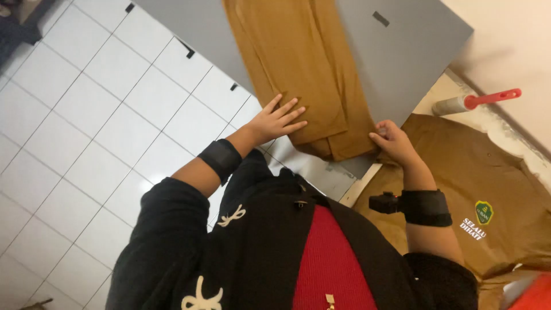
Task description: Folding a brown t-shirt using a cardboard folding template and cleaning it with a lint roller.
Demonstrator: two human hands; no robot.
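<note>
Two hands [278, 121] [393, 142] press folded brown cloth [304, 69] beside a badged shirt [488, 189].

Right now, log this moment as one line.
left hand: flat on folded tan garment | right hand: at garment's near corner | surface: grey board

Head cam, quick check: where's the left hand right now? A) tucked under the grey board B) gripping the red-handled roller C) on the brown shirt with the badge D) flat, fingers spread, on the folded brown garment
D: the left hand lies palm down with fingers spread on the near end of the folded brown garment on the grey board; the red-handled roller lies untouched by the wall.
</note>
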